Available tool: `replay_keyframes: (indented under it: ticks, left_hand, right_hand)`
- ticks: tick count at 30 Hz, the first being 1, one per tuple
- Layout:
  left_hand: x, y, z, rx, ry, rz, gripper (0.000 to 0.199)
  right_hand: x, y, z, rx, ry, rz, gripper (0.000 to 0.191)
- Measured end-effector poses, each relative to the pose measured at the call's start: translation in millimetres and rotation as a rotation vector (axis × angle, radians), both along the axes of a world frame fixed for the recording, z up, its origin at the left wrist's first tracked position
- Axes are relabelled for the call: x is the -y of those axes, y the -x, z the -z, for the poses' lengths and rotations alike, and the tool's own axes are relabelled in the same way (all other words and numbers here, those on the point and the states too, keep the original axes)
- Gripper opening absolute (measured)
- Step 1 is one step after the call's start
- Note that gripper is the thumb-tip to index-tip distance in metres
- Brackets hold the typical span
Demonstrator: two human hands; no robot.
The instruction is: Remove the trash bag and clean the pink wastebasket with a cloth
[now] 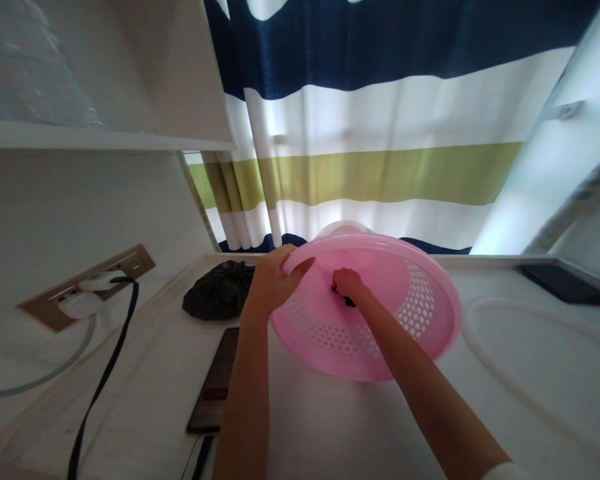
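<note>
A pink plastic basket (375,363) with rows of round holes is tipped so that its mouth faces me. My left hand (275,280) is closed over its left rim, thumb on the inner side. Inside the basket, my right hand (351,283) is in a fist around a small black object (349,302); only bits of it show beside the fingers, so its kind is unclear. The fist is close to the pink inner wall, and I cannot tell whether it touches.
On the white desk, a black plastic bag (217,293) and a dark tablet (215,383) lie to the left. A power strip (87,287) with plugs and cords is on the left wall. A pale cable (510,380) curves rightward toward a dark flat object (565,283). Striped curtains (380,173) hang behind.
</note>
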State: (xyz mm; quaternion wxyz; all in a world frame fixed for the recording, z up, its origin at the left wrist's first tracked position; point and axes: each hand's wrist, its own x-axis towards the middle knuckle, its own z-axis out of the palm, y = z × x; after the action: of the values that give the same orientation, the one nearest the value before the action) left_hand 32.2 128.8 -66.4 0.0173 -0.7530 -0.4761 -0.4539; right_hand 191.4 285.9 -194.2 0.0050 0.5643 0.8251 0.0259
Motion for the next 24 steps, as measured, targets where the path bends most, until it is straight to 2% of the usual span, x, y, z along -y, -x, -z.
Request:
replay_keyframes:
  ticks: [5,12,15,17,21,24]
  left_hand:
    - [1,4,0.1,0.022,0.039,-0.012,0.027]
    - [7,7,-3.1,-0.014,0.141,-0.048,0.022]
    - [14,2,-5.6,-0.035,0.119,-0.071,0.041]
    - [16,-1,-6.5,-0.076,0.112,-0.097,0.047]
    - [16,0,-6.0,-0.144,0.137,-0.187,0.032]
    - [16,1,-6.5,-0.173,0.160,-0.184,0.027]
  right_hand:
    - [21,-5,-11.1,0.020,0.050,-0.057,0.027]
    - [69,-13,-23.5,0.035,0.083,-0.168,0.025]
    - [89,-14,-26.4,0.034,0.071,-0.201,0.025]
    - [99,-15,-27.3,0.038,0.069,-0.235,0.024]
    - [108,-11,-25.2,0.075,0.029,-0.267,0.024]
    - [101,-1,-20.3,0.104,0.005,-0.225,0.026]
